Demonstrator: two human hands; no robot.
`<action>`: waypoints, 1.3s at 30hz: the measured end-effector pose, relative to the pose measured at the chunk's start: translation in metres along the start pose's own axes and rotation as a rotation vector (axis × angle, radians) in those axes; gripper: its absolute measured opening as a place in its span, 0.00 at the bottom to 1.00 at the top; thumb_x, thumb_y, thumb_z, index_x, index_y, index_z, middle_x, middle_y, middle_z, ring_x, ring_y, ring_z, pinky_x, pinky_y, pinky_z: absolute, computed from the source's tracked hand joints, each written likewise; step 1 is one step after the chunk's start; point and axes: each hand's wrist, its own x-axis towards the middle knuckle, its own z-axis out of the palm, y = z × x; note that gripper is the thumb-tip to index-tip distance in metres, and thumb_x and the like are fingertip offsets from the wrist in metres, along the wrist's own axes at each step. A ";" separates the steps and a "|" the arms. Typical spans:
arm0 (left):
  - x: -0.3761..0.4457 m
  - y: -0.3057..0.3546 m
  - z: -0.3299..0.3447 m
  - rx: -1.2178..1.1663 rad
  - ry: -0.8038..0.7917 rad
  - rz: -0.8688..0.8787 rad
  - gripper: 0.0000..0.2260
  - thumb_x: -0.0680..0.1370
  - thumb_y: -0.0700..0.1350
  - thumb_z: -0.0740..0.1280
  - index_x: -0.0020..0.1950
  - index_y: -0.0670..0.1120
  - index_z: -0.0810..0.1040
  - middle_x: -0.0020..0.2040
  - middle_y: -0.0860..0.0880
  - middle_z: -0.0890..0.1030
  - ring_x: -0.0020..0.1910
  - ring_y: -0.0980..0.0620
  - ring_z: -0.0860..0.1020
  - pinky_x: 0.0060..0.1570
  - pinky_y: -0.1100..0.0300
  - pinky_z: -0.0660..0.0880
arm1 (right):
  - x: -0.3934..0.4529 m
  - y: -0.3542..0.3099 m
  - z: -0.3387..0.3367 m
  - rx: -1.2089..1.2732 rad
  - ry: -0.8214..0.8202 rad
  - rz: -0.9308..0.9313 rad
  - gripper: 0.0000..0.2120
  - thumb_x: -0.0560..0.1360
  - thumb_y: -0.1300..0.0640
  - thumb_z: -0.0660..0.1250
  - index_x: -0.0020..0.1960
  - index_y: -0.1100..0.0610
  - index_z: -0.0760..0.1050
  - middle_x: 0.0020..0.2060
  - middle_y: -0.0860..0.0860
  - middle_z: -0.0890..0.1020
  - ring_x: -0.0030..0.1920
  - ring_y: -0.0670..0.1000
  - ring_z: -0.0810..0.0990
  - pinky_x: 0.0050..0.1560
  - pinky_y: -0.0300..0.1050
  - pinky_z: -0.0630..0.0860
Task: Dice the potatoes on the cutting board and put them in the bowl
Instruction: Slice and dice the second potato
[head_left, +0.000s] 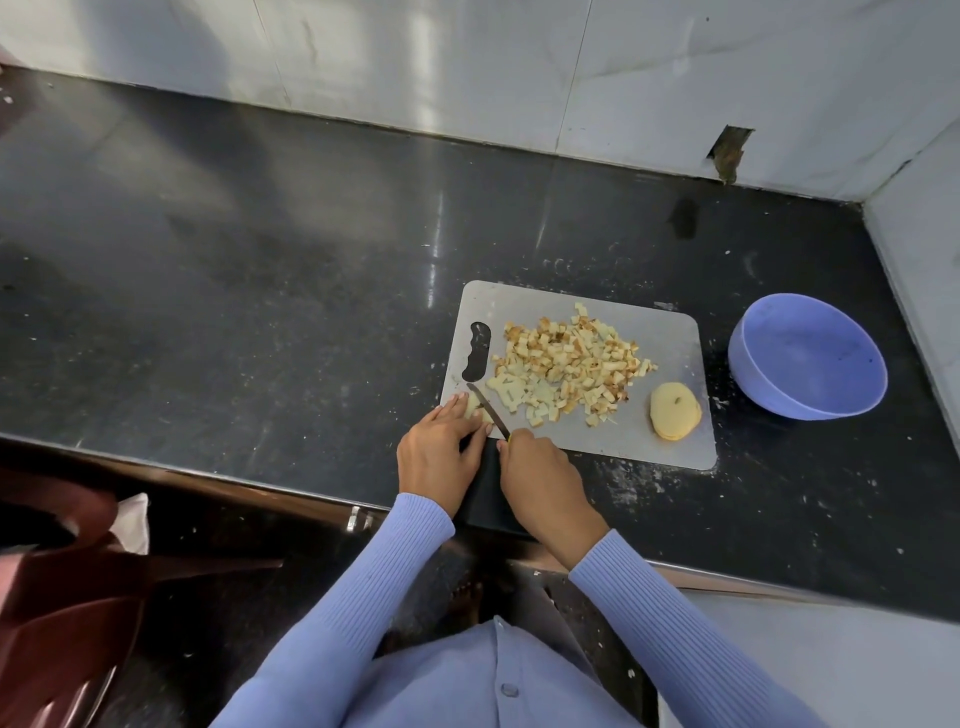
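Cutting step: dicing is under way at the near left corner of the cutting board (670, 358), and nothing has gone into the bowl yet, so I judge the task to be around its middle.
Left hand (441, 447): fingers laid out fairly straight, pressing down on a small potato piece (474, 407) to steady it; not curled round it.
Knife (488, 410): thin dark blade slanting from far left to near right, just right of the left fingertips and touching the held piece.
Right hand (540, 483): clenched round the knife handle, of which only a bit of yellow shows at the knuckles.
Diced potatoes (566, 358): a loose heap across the middle of the board, some cubes browned, paler ones nearer the blade.
Uncut potato (674, 410): a rounded yellow half near the board's near right corner, apart from the heap.
Bowl (852, 402): blue, seemingly empty, on the dark desk (260, 312) just right of the board.
Next move: finish the slices through the held piece while the left fingertips stay clear of the edge, then bring the half over to dice, and only afterwards sweep the cubes rightward into the bowl.
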 end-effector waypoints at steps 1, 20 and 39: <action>0.000 0.001 0.001 0.003 0.004 0.000 0.08 0.66 0.38 0.78 0.43 0.41 0.85 0.49 0.42 0.83 0.48 0.45 0.83 0.53 0.53 0.74 | 0.000 0.000 -0.001 -0.010 -0.004 -0.003 0.16 0.84 0.52 0.49 0.58 0.62 0.69 0.52 0.58 0.77 0.53 0.60 0.76 0.42 0.46 0.65; 0.001 -0.003 -0.007 -0.094 -0.081 -0.057 0.12 0.70 0.44 0.76 0.51 0.42 0.84 0.57 0.44 0.80 0.59 0.49 0.78 0.64 0.58 0.67 | -0.028 0.034 -0.004 -0.038 0.049 0.009 0.16 0.83 0.48 0.49 0.52 0.58 0.69 0.40 0.53 0.75 0.46 0.58 0.78 0.40 0.45 0.65; 0.006 -0.014 -0.007 -0.097 -0.070 0.055 0.08 0.69 0.40 0.76 0.47 0.43 0.85 0.54 0.44 0.82 0.57 0.47 0.79 0.61 0.52 0.71 | -0.023 0.028 0.005 -0.001 0.026 -0.019 0.14 0.83 0.49 0.49 0.48 0.57 0.66 0.46 0.58 0.80 0.48 0.61 0.78 0.40 0.47 0.66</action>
